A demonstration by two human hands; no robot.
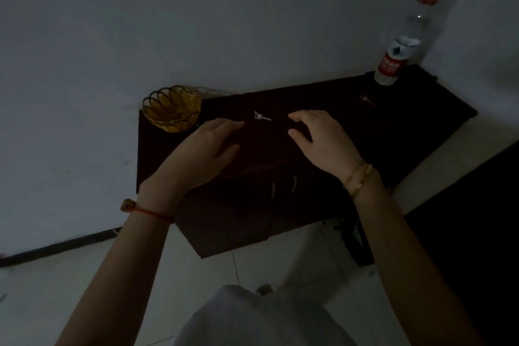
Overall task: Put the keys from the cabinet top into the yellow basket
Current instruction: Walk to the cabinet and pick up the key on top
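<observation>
A small silver set of keys (261, 116) lies on the dark cabinet top (337, 121), near its back edge. The yellow wire basket (172, 108) stands at the cabinet's far left corner. My left hand (206, 149) hovers over the cabinet just left of the keys, fingers spread and holding nothing. To the right of the keys is my right hand (323, 139), fingers curved apart and also holding nothing. Neither hand touches the keys.
A clear plastic bottle (400, 48) with a red label and red cap stands at the far right corner. A small brownish object (367, 100) lies on the top to the right. Cabinet door handles (283, 185) show below the front edge. The room is dim.
</observation>
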